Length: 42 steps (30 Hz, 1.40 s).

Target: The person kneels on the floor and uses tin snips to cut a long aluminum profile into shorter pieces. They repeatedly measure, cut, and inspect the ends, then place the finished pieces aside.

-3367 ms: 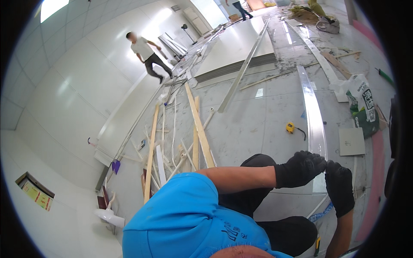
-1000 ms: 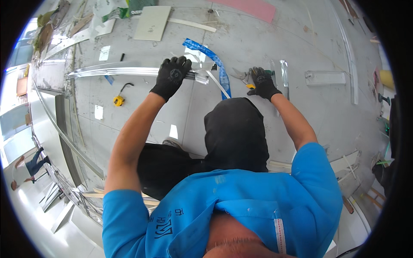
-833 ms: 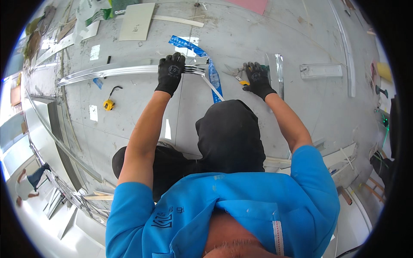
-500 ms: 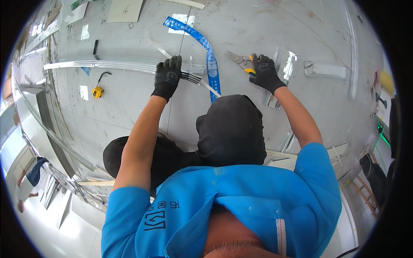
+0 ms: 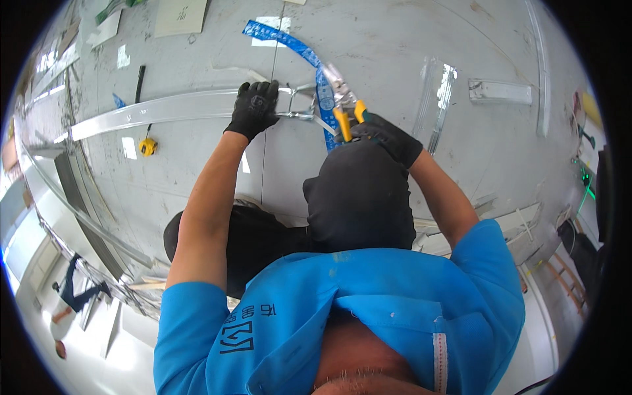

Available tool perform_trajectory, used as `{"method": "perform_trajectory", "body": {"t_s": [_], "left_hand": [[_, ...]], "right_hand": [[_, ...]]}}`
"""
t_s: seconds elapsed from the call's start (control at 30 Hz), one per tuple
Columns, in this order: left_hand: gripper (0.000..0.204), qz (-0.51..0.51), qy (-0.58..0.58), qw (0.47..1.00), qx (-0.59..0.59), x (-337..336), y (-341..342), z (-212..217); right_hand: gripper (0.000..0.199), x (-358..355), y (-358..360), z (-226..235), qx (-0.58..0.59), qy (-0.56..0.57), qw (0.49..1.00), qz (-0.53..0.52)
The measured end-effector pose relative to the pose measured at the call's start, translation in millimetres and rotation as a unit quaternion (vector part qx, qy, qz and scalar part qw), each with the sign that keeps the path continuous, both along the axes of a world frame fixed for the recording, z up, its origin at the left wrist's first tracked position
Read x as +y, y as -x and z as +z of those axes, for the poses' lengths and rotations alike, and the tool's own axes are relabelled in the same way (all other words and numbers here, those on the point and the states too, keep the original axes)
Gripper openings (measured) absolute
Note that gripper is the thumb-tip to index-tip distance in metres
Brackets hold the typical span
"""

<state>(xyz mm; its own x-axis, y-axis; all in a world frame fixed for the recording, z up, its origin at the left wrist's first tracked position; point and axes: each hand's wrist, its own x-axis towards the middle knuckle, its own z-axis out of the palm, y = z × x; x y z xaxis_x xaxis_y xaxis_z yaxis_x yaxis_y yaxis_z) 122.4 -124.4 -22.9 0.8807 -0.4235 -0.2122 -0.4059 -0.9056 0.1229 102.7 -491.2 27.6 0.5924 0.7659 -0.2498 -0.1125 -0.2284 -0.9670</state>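
My left hand (image 5: pixel 254 108), in a black work glove, is closed around a long shiny metal channel (image 5: pixel 158 113) near its right end. The channel lies lengthwise to the left, its cut or bent end sticking out past my fingers. In my gloved right hand (image 5: pixel 387 139) is a pair of tin snips (image 5: pixel 342 124) with yellow handles, held just above my dark-clad knee. Their handles are spread and the blades, blurred, point away from me, a little right of the channel's end. Beneath the snips a blue printed plastic strip (image 5: pixel 280 38) curves along the floor.
A yellow tape measure (image 5: pixel 147 147) and a thin black rod (image 5: pixel 139 84) lie by the channel. To the right are short metal channel pieces (image 5: pixel 500 92). A pale sheet (image 5: pixel 181 16) lies at the far left. Another person (image 5: pixel 72 299) is at the lower left.
My right hand has carried the snips left and nearer to me, beside the channel's end. The channel has turned, its broad face now showing, while my left hand stays on it.
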Motion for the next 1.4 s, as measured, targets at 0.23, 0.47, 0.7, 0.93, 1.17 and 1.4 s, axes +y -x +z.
{"method": "perform_trajectory", "body": {"t_s": [0.23,0.47,0.7,0.93,1.17,1.4], "left_hand": [[0.074,0.055,0.048,0.997,0.034,-80.3,-58.6,6.6],[0.072,0.065,0.066,0.996,0.014,-84.1,-51.0,-6.6],[0.075,0.069,0.086,0.994,0.019,-82.5,-47.4,-4.2],[0.077,0.07,0.095,0.993,0.004,-82.3,-43.7,-9.5],[0.076,0.071,0.112,0.991,0.003,-80.8,-39.8,-12.5],[0.079,0.065,0.103,0.992,0.005,-79.5,-40.0,-10.5]], "right_hand": [[0.052,54.1,16.7,-0.7,0.55,-0.236,0.771,-0.218],[0.059,68.8,30.9,-33.2,0.562,-0.301,0.726,-0.258],[0.055,76.4,26.1,-35.8,0.592,-0.314,0.693,-0.266],[0.047,88.0,26.5,-35.4,0.619,-0.289,0.667,-0.296],[0.036,89.0,26.6,-29.5,0.628,-0.276,0.668,-0.288],[0.027,91.4,27.7,-14.0,0.573,-0.189,0.711,-0.361]]}}
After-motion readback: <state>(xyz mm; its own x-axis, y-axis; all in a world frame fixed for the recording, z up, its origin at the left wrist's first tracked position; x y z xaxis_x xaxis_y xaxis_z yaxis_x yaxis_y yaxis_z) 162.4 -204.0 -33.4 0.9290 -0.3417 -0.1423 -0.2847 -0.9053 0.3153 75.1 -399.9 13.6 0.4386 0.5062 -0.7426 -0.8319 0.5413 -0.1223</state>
